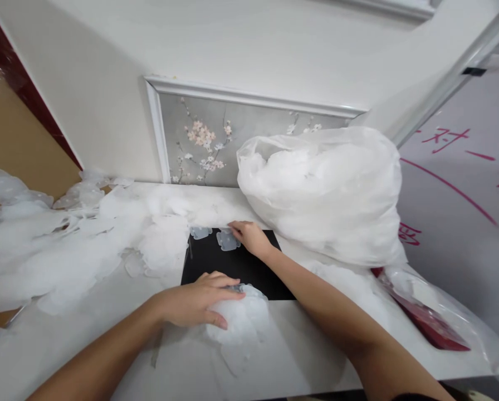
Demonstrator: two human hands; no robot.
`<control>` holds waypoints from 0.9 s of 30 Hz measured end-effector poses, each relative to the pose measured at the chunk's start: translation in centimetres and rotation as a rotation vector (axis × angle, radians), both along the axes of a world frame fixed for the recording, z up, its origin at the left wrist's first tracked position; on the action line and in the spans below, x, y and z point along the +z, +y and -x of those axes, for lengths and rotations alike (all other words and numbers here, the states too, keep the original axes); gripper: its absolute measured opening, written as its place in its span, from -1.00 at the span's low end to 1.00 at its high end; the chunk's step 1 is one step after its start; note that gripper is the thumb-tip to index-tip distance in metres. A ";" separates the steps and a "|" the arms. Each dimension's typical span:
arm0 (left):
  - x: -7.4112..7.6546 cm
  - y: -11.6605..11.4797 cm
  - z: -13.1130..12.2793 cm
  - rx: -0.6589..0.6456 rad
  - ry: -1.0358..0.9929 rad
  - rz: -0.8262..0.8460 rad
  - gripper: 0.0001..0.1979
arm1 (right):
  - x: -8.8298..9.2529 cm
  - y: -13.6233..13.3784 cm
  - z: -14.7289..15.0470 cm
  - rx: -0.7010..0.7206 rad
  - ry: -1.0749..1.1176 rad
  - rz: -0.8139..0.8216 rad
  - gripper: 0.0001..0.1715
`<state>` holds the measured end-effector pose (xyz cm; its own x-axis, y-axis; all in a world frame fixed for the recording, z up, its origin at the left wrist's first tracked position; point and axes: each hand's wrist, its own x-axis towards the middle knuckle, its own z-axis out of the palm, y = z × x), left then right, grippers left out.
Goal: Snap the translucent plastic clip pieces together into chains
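My left hand [199, 303] rests palm down on a small heap of thin translucent white pieces [243, 320] at the near edge of a black mat [233, 270], fingers curled over the heap. My right hand [249, 236] reaches to the mat's far side, its fingertips pressing on one cut-out translucent piece [228, 240]. A second similar piece [200, 231] lies just left of it on the mat's far edge.
A big clear plastic bag [324, 189] stuffed with white pieces stands at the right rear. Loose white pieces [65, 245] cover the left of the white table [299, 356]. A red packet in plastic [429, 320] lies at right. A flower-painted panel [216, 139] backs the wall.
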<state>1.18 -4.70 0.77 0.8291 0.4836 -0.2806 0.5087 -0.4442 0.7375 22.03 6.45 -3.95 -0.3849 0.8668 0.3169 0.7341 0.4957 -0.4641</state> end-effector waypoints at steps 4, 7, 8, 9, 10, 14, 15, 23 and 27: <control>-0.6 0.5 -0.2 0.406 -0.232 0.059 -0.61 | 0.6 -1.4 -0.3 -0.101 0.373 0.069 -0.69; -1.8 1.3 -0.8 0.927 -0.495 0.095 -0.66 | 0.9 -3.5 0.1 0.051 0.676 0.349 -0.58; -2.1 1.5 -0.9 1.048 -0.583 0.150 -0.66 | 0.9 -4.2 0.3 0.111 0.740 0.444 -0.56; -2.4 1.8 -1.0 1.113 -0.665 0.237 -0.64 | 0.9 -4.9 0.6 0.160 0.782 0.519 -0.56; -2.7 2.0 -1.0 1.130 -0.732 0.341 -0.63 | 0.8 -5.4 0.8 0.190 0.804 0.569 -0.56; -3.1 2.7 -0.9 1.050 -0.795 0.580 -0.71 | 0.2 -6.2 0.9 0.175 0.847 0.680 -0.56; -3.1 2.9 -0.7 1.054 -0.791 0.589 -0.76 | 0.0 -6.1 0.7 0.159 0.882 0.707 -0.57; -2.3 4.0 0.7 1.110 -0.728 0.724 -0.72 | -0.5 -4.7 -2.3 0.073 1.150 1.047 -0.71; -1.9 4.1 1.0 1.035 -0.701 0.703 -0.60 | -0.2 -4.2 -3.0 0.088 1.135 1.079 -0.75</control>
<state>0.22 -0.62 -1.13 0.2614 0.8792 -0.3983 -0.1820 0.4501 0.8742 24.99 2.21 -4.15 -0.4449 0.8551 -0.2662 -0.2434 -0.4015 -0.8829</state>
